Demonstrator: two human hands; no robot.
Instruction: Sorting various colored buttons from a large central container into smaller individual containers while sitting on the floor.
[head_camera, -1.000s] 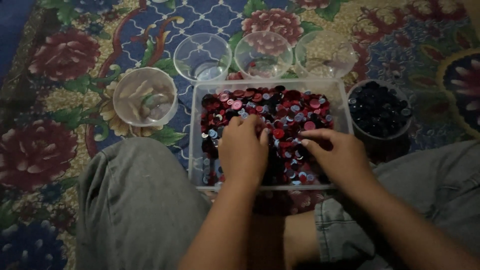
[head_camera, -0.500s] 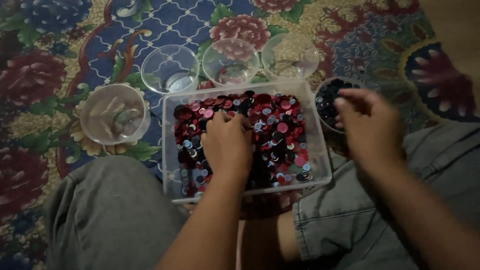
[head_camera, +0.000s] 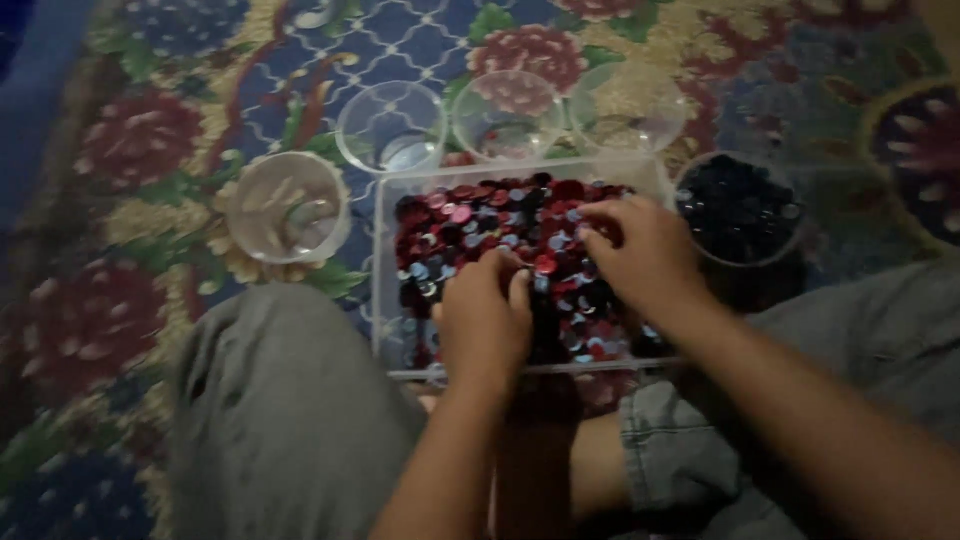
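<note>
A clear rectangular plastic tray (head_camera: 386, 262) lies on the carpet between my knees, filled with small red, blue and dark round discs (head_camera: 470, 225). My left hand (head_camera: 485, 322) rests in the near middle of the pile, fingers curled down into the discs; what it holds is hidden. My right hand (head_camera: 640, 252) lies over the tray's right part, its bent fingertips touching discs near the far edge. Just right of the tray stands a clear cup (head_camera: 738, 210) full of dark discs.
A clear cup (head_camera: 286, 206) with pale pieces stands left of the tray. Three clear cups (head_camera: 391, 126) (head_camera: 510, 112) (head_camera: 630, 112) line the tray's far side. My grey-trousered knees (head_camera: 285, 410) flank the near edge on the flowered carpet (head_camera: 130, 140).
My right hand has come back from over the cup of dark discs into the tray. My left hand has stayed in the pile. The view has shifted a little.
</note>
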